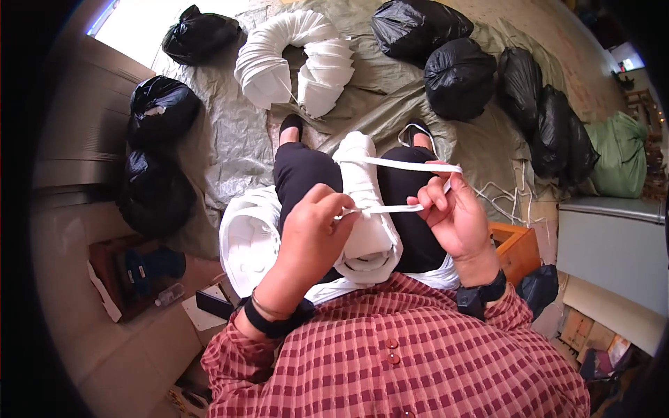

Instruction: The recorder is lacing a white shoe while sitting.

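A long bundle of nested white pieces [367, 240] lies lengthwise between my thighs, its rolled end toward me. From its far part a flat white strap [412, 166] runs right to my right hand [456, 216], loops there and comes back left. My right hand grips the strap between thumb and fingers, the other fingers curled. Above the bundle's left side my left hand [315, 230] pinches the strap's other stretch, which is pulled straight between both hands. Beside my left thigh stands another white stack [249, 240], partly behind my left forearm.
A curved stack of white pieces [317, 31] lies on the grey-green tarp [376, 104] ahead. Black bags [460, 78] stand left and right of it. More white cords [514, 198] trail near a wooden stool [519, 249] at right; a green sack [619, 155] is farther right.
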`<act>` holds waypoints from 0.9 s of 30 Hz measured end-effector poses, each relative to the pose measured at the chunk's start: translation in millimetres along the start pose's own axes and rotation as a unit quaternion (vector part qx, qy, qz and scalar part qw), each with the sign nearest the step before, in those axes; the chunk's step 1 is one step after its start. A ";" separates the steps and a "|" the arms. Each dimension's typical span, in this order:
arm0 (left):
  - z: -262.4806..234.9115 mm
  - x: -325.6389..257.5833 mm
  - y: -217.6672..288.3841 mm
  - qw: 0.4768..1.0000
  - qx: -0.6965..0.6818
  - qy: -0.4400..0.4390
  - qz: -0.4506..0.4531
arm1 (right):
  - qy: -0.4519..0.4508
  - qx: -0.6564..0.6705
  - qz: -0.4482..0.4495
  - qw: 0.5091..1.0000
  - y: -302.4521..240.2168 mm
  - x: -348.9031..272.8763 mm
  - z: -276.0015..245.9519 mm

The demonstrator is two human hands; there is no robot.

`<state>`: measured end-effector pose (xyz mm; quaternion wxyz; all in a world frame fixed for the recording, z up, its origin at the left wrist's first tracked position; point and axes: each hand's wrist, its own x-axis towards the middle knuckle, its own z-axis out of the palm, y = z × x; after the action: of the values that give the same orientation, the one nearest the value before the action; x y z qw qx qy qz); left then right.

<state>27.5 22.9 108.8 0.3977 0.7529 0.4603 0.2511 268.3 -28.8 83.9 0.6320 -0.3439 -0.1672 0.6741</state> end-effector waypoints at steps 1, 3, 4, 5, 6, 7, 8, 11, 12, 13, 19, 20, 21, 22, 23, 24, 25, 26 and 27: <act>2.9 2.2 -3.7 1.000 0.022 -0.006 0.012 | -0.011 0.066 0.011 0.998 0.1 -0.5 2.9; 4.7 6.1 -8.4 0.999 0.044 -0.013 0.024 | -0.003 0.065 0.009 0.998 1.5 1.2 6.7; 4.0 7.4 -11.2 1.000 0.007 -0.026 0.004 | 0.003 0.065 0.007 0.998 1.7 1.3 7.3; 2.8 8.5 -14.9 0.999 -0.028 -0.038 -0.016 | 0.004 0.066 0.008 0.998 0.9 1.7 7.0; 0.2 9.8 -24.0 0.999 -0.028 -0.038 -0.018 | -0.014 0.089 0.027 0.996 0.1 3.4 6.7; -2.5 11.7 -34.7 0.931 -0.279 -0.107 -0.209 | -0.034 0.113 0.044 0.992 -2.2 4.9 6.0; -3.8 12.1 -40.4 0.762 -0.499 -0.164 -0.377 | -0.035 0.113 0.044 0.992 -7.3 5.8 3.9; 3.5 8.4 -28.1 0.849 -0.369 -0.108 -0.363 | -0.090 0.125 0.026 0.988 -38.0 11.6 2.2; 8.5 6.0 -24.4 0.922 -0.232 -0.056 -0.305 | -0.090 0.133 0.011 0.987 -49.0 13.0 -2.6; 9.1 4.6 -23.7 0.952 -0.166 -0.018 -0.257 | -0.088 0.122 -0.006 0.989 -57.3 17.7 -6.4; 16.0 -15.5 -3.8 0.994 0.042 0.042 0.097 | 0.096 -0.225 -0.016 0.969 -38.9 49.2 8.9; 15.5 -17.2 1.4 0.993 0.052 0.033 0.099 | 0.108 -0.567 -0.161 0.801 -29.2 43.3 13.2; 14.6 -17.2 0.7 0.991 0.065 0.047 0.108 | 0.099 -0.814 -0.277 0.501 -20.8 36.5 17.3; 14.5 -19.0 -3.7 0.991 0.065 0.047 0.108 | 0.092 -0.829 -0.295 0.466 -18.7 27.6 25.0; 14.7 -21.1 -9.9 0.998 0.013 0.056 0.038 | 0.057 -0.808 -0.212 0.547 -15.2 16.8 28.0; 15.5 -23.0 -12.5 0.997 -0.040 0.063 -0.033 | 0.022 -0.776 -0.125 0.618 -11.8 4.7 30.2; 14.8 -16.1 -9.7 0.996 -0.040 0.077 -0.038 | 0.014 -0.724 -0.072 0.686 -3.8 -4.0 27.7; 11.1 -11.0 -9.9 0.996 -0.042 0.074 -0.036 | 0.006 -0.664 -0.019 0.747 4.4 -10.4 25.8; 4.8 -6.7 -11.7 0.996 -0.036 -0.003 -0.085 | 0.040 -0.606 0.060 0.792 9.3 -13.8 29.7</act>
<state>22.3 18.2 96.3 0.4461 0.6967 0.5122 0.2310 241.0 -37.3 102.3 0.2583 -0.6923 -0.4952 0.4569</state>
